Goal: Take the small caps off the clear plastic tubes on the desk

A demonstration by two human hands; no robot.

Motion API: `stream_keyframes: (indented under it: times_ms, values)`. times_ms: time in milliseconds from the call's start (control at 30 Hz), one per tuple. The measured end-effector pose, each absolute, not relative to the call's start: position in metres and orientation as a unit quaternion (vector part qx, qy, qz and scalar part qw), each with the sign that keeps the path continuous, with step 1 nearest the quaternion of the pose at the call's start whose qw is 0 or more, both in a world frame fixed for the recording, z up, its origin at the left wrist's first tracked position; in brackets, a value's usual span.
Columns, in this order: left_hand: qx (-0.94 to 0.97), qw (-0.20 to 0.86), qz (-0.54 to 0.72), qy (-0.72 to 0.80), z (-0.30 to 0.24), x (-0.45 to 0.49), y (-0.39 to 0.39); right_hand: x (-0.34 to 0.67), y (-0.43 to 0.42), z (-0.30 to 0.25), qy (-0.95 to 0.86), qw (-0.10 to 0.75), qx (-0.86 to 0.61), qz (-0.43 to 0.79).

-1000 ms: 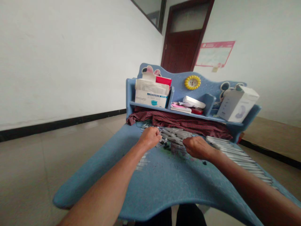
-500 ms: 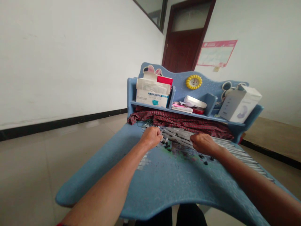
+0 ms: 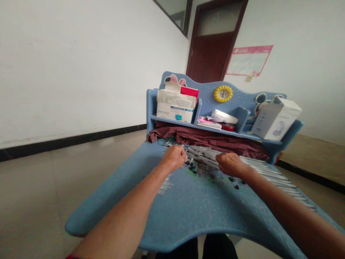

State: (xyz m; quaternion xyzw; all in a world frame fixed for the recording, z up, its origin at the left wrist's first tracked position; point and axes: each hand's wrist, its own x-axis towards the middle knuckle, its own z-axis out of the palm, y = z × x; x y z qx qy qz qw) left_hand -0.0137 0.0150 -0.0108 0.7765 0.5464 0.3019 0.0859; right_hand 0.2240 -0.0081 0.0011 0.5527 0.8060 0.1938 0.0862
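Observation:
Both my hands rest on a blue desk (image 3: 188,212) at a heap of thin grey-white tubes (image 3: 202,154). My left hand (image 3: 174,158) is curled closed at the left end of the heap, its fingers pinched on something I cannot make out. My right hand (image 3: 231,164) is closed too, knuckles up, fingers tucked into the tubes on the right. Small black caps (image 3: 192,167) lie scattered between the hands, and a few more black caps (image 3: 236,186) lie by my right wrist. A neat row of tubes (image 3: 275,180) runs along the desk's right side.
A red checked cloth (image 3: 210,139) lies under the desk's shelf. On the shelf stand a mask box (image 3: 175,111), a red box (image 3: 190,91), flat pink items (image 3: 208,123) and a tilted white carton (image 3: 275,118). A dark door (image 3: 212,50) is behind.
My right hand slid right and a little away from me along the tube heap, uncovering black caps near its wrist. My left hand has hardly moved.

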Motion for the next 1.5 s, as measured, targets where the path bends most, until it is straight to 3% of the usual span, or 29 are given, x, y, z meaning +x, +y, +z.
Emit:
stream_keyframes:
  times_ms: [533,967,1500]
  values:
    - [0.738,0.089,0.306,0.595,-0.004,-0.016,0.013,0.207,-0.005,-0.028,0.78,0.015,0.604,0.163]
    - [0.721,0.088,0.314,0.611,-0.004,-0.021,0.016,0.191,-0.015,-0.006,0.808,0.018,0.561,0.181]
    - [0.671,0.09,0.354,0.645,0.0,-0.031,0.022,0.159,0.004,-0.015,0.788,-0.018,0.596,0.154]
